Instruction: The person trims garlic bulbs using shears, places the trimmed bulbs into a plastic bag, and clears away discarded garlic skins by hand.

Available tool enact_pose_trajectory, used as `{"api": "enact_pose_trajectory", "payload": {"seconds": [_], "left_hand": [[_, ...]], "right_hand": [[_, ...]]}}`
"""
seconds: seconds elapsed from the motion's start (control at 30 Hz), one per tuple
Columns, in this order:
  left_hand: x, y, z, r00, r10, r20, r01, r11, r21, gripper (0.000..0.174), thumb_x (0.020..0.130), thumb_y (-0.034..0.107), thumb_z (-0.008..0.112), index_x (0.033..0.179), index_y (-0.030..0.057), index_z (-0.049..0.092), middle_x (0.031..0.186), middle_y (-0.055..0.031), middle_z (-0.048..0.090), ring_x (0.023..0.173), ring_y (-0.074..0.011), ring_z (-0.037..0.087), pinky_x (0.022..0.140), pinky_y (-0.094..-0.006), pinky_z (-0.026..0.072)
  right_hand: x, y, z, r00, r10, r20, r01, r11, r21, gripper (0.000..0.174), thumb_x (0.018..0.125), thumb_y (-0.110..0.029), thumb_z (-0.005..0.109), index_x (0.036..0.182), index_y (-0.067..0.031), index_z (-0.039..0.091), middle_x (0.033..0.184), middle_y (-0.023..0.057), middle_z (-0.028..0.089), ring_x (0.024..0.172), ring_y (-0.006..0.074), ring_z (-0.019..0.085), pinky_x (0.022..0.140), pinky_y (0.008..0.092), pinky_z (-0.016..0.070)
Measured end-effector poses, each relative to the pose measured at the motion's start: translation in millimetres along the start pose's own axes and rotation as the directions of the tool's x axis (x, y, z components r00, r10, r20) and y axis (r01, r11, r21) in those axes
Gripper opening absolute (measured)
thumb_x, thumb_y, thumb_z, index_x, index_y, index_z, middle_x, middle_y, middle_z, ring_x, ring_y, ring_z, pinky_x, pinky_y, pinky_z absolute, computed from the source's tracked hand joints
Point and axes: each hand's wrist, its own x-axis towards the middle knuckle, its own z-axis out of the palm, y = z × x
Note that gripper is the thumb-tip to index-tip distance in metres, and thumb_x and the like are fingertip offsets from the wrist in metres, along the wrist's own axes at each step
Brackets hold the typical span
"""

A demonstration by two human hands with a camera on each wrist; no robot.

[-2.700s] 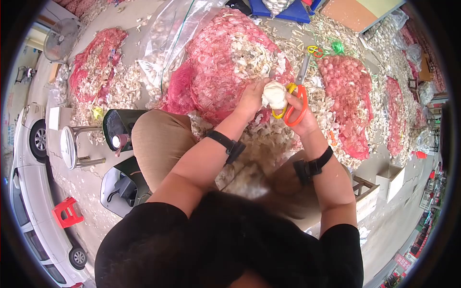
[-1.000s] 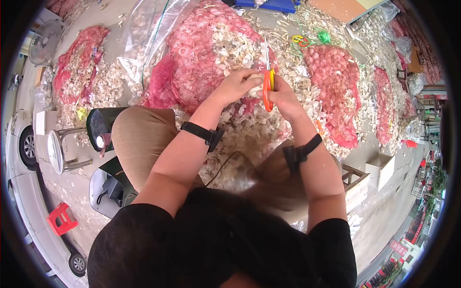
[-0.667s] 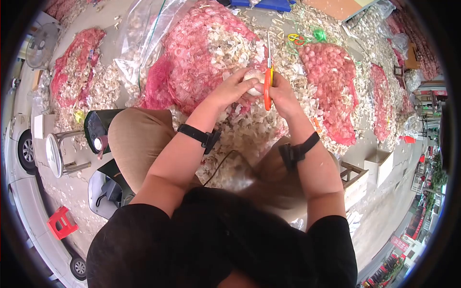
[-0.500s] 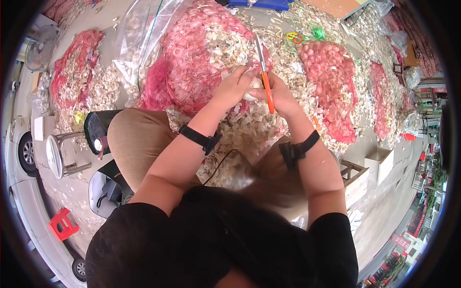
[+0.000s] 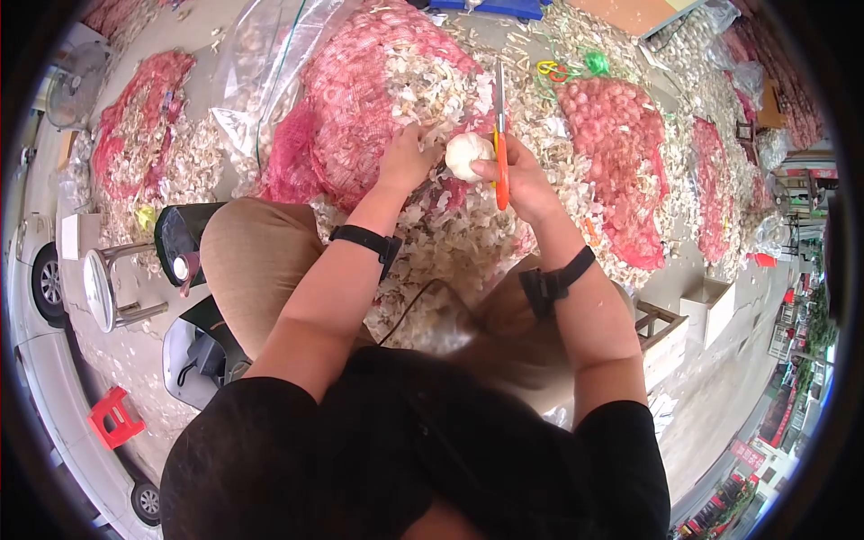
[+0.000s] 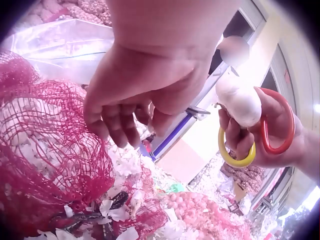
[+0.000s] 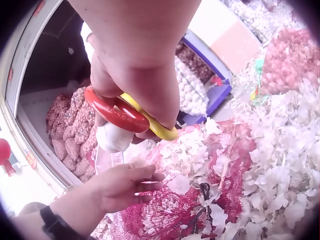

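White garlic bulb (image 5: 468,157) up off the pile, plump and rounded, with everything below it rough and papery. Under it spreads a wide drift of off-white, flaky garlic skins (image 5: 454,236), curled like shavings. Behind that slumps a big pinkish-red mesh sack (image 5: 346,99), its netting loose and crumpled along the near edge, and a clear, crinkled plastic bag (image 5: 252,81) stands on its left. Off to the right lies a long reddish mesh bag of garlic (image 5: 616,148), lumpy all over with the round bulbs inside.

As for the bulb itself, it looks smooth and pale, softly lobed, with a few faint creases. From close by, the light washes out the finer marks.

It sits on the thumb side of the person's right grip (image 5: 525,182), facing inward, pinched by thumb and curled fingers. That same grip carries a pair of silver-bladed scissors (image 5: 502,135) with glossy loops, one orange-red and one yellow; fingers pass through the yellow one, and the blades point away from the body. The handles are just beside the bulb, though I can't tell whether they touch it.

The left grip (image 5: 409,160) is near the bulb but apart from it, over the mesh sack, fingers loosely bent and holding nothing.
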Motion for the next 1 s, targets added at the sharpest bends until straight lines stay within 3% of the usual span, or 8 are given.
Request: {"api": "enact_pose_trajectory", "payload": {"seconds": [0.07,0.13,0.43,0.53,0.6,0.73,0.87,1.0], "left_hand": [[-1,3,2,0.951,0.219,-0.218,-0.162,0.955,0.248,0.040,0.090,0.038,0.050,0.103,0.0013,0.059,0.087,-0.0086,0.063,0.079,-0.0192,0.061,0.071,-0.0338,0.0477],[-3,36,-23,0.941,0.077,0.330,0.137,0.803,-0.579,0.039,0.093,0.035,0.048,0.112,0.0028,0.055,0.104,-0.0103,0.058,0.098,-0.0174,0.053,0.087,-0.0323,0.0414],[-18,51,-9,0.956,-0.016,0.293,0.207,0.747,-0.632,0.029,0.092,0.026,0.043,0.102,0.0008,0.054,0.098,-0.0085,0.058,0.090,-0.0165,0.054,0.079,-0.0284,0.0428],[-15,49,-14,0.885,-0.084,0.457,0.417,0.580,-0.700,0.030,0.094,0.026,0.040,0.105,0.0027,0.055,0.099,-0.0072,0.059,0.088,-0.0152,0.057,0.073,-0.0293,0.0462],[-16,46,-17,0.819,-0.135,0.558,0.573,0.247,-0.781,0.028,0.095,0.026,0.039,0.108,0.0077,0.055,0.100,-0.0050,0.061,0.086,-0.0138,0.059,0.067,-0.0298,0.0487],[-16,45,-21,0.666,0.010,0.746,0.704,0.325,-0.632,0.039,0.097,0.043,0.032,0.115,0.0143,0.051,0.100,-0.0019,0.061,0.079,-0.0110,0.061,0.062,-0.0266,0.0477],[-15,38,-14,0.747,0.061,0.662,0.612,0.328,-0.720,0.045,0.096,0.048,0.032,0.119,0.0131,0.049,0.103,-0.0030,0.060,0.081,-0.0117,0.060,0.068,-0.0244,0.0464],[-19,55,-18,0.882,0.030,0.470,0.426,0.375,-0.823,0.036,0.094,0.033,0.048,0.122,0.0105,0.048,0.107,-0.0044,0.059,0.090,-0.0140,0.059,0.076,-0.0258,0.0475]], "right_hand": [[1,1,-4,0.999,-0.017,-0.030,0.017,1.000,-0.005,0.049,0.072,-0.012,0.076,0.110,0.0026,0.048,0.100,0.0083,0.057,0.090,0.0152,0.056,0.080,0.0285,0.0461],[7,6,-9,0.999,0.019,-0.047,-0.025,0.991,-0.130,0.050,0.072,-0.013,0.077,0.109,0.0030,0.048,0.096,0.0078,0.056,0.088,0.0142,0.055,0.077,0.0280,0.0460],[-1,4,3,0.999,0.021,-0.046,-0.032,0.961,-0.274,0.052,0.069,-0.010,0.078,0.108,0.0023,0.047,0.095,0.0077,0.055,0.087,0.0139,0.054,0.075,0.0273,0.0462],[1,5,3,1.000,-0.014,-0.007,0.013,0.992,-0.126,0.050,0.068,-0.009,0.078,0.106,0.0012,0.047,0.095,0.0070,0.055,0.085,0.0139,0.054,0.073,0.0270,0.0468],[1,2,4,0.999,-0.030,-0.033,0.026,0.995,-0.100,0.049,0.069,-0.008,0.077,0.106,0.0009,0.047,0.094,0.0067,0.055,0.084,0.0138,0.054,0.072,0.0268,0.0468],[4,-3,1,0.991,-0.101,-0.092,0.091,0.990,-0.104,0.046,0.070,-0.009,0.076,0.106,-0.0002,0.048,0.092,0.0054,0.056,0.081,0.0134,0.055,0.069,0.0261,0.0468],[7,3,-5,0.986,-0.122,-0.111,0.088,0.958,-0.273,0.047,0.072,-0.013,0.076,0.108,-0.0001,0.048,0.089,0.0051,0.056,0.079,0.0126,0.055,0.066,0.0259,0.0465],[0,-6,-5,0.983,0.047,-0.180,-0.049,0.999,-0.007,0.048,0.080,-0.026,0.071,0.111,0.0020,0.047,0.093,0.0080,0.058,0.081,0.0150,0.058,0.067,0.0267,0.0477]]}}
